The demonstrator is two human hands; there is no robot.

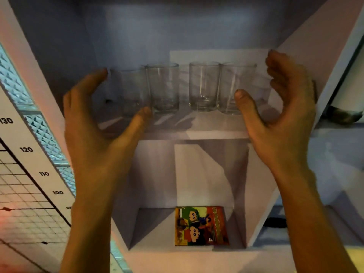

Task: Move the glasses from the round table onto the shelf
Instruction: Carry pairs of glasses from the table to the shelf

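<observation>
Several clear drinking glasses stand upright in a row on the white shelf board (206, 133). The leftmost glass (132, 89) sits between the spread fingers and thumb of my left hand (98, 131), which does not touch it. The rightmost glass (236, 85) stands between the thumb and fingers of my right hand (281, 115), also apart from it. Two middle glasses (163, 85) (203, 85) stand free between them. Both hands are open and hold nothing.
Below the shelf board is a lower compartment with a colourful cartoon booklet (201, 226) lying flat. The cabinet's white side walls (315, 56) close in left and right. A height chart with numbers (25, 149) hangs on the left wall.
</observation>
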